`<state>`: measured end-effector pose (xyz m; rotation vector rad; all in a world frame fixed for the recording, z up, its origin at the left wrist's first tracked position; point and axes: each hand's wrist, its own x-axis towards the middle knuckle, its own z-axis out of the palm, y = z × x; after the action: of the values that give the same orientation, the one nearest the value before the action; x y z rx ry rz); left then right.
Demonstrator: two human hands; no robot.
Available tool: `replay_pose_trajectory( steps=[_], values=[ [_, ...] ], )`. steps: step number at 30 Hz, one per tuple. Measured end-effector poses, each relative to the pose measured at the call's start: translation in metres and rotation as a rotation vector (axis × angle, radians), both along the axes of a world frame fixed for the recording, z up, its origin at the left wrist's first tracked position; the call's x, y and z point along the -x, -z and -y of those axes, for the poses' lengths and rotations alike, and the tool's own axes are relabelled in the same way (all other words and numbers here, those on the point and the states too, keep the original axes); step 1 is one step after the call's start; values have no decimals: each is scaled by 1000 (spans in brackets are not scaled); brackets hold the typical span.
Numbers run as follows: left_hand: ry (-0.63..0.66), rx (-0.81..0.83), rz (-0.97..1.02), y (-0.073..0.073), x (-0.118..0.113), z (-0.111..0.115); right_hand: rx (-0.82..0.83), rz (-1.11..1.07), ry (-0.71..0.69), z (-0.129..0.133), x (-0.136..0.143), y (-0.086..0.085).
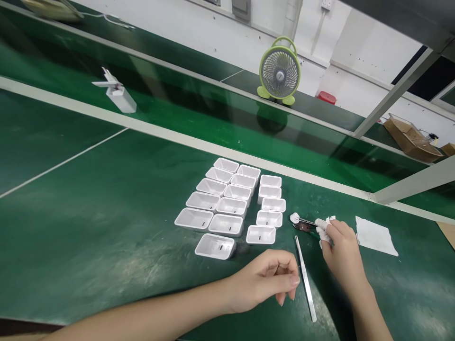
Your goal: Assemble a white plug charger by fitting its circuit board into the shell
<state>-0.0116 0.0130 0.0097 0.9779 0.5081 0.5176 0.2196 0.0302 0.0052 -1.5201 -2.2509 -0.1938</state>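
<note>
My right hand (341,251), with white tape on its fingertips, grips the handle of a tool (301,221) with a white wad at its tip, lying low over the green bench. My left hand (267,280) hovers with fingers loosely curled and holds nothing. It is just left of metal tweezers (305,278) that lie flat on the mat. Several white plastic shells (231,204) stand open side up in three rows beyond my hands, and one more shell (215,246) sits apart at the front.
A white cloth (376,236) lies to the right of my right hand. A green desk fan (279,72) stands on the far shelf, a white dispenser (118,94) at the left, and cardboard boxes (411,138) at the far right. A metal frame post (398,92) rises at the right.
</note>
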Motion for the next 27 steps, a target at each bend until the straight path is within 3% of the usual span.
replay_pose_trajectory(
  steps=[6,13,20,27],
  values=[
    [-5,3,-6,1,-1,-1,-39,-34,-5,1,-8,-6],
    [-2,4,-3,0,0,-1,-31,5,-2,0,4,3],
    [10,1,11,2,-1,-3,-53,-6,13,2,0,-4],
    [-6,-2,-1,-3,0,-2,-37,1,0,3,1,0]
  ],
)
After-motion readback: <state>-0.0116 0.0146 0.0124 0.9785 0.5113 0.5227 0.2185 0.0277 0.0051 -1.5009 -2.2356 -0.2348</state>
